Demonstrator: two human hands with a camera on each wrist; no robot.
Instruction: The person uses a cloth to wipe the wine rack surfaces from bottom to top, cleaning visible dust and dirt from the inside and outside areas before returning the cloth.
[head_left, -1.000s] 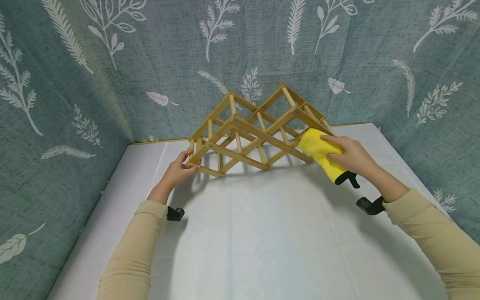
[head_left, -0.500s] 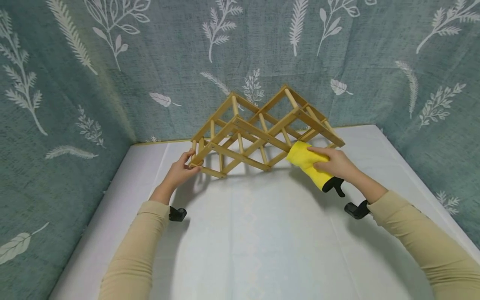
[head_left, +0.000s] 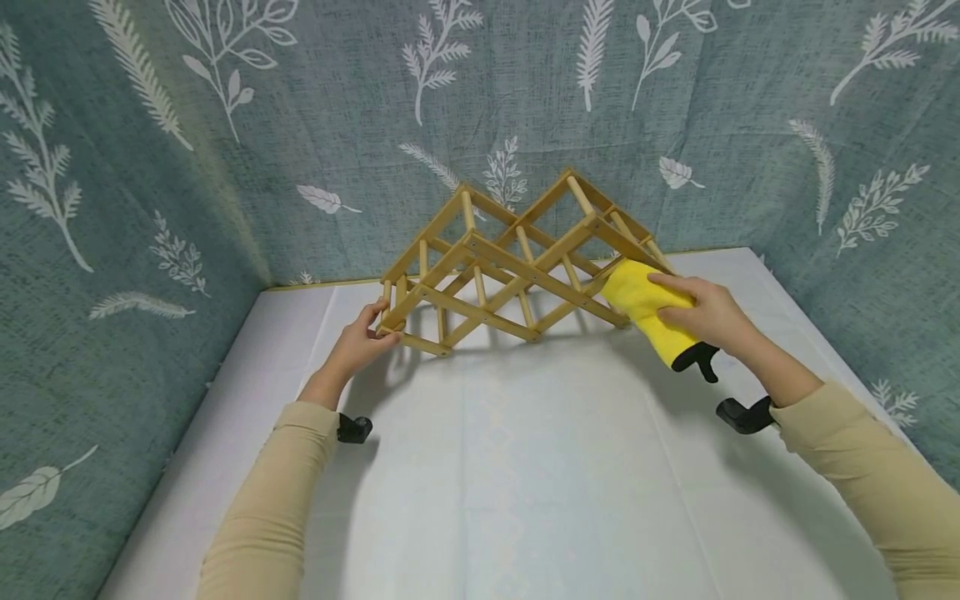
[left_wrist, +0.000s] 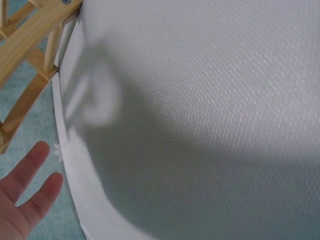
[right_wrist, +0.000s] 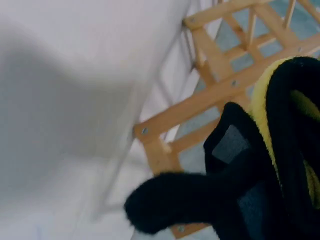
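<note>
A folding wooden lattice rack (head_left: 532,273) of crossed slats and dowels stands in two peaks at the back of the white table. My left hand (head_left: 351,348) holds its lower left corner, thumb in front and fingers behind. In the left wrist view two fingers (left_wrist: 31,165) show below the slats (left_wrist: 35,34). At the right end my right hand (head_left: 708,315) grips a yellow cloth (head_left: 647,310) with a black edge, thumb on top. The cloth lies against the right front slat and covers its lower end. The right wrist view shows the cloth's black hanging loop (right_wrist: 170,200) before the rack.
The white table cover (head_left: 510,467) spreads in front of the rack. Green-blue fabric with white leaf prints (head_left: 345,100) hangs behind and on both sides, close to the rack's back. Dark camera mounts (head_left: 354,428) stick out at both wrists.
My right hand slid the cloth left and down toward the rack's middle, baring the right slat end, then came back up and right along the slat. The left hand and rack stayed put.
</note>
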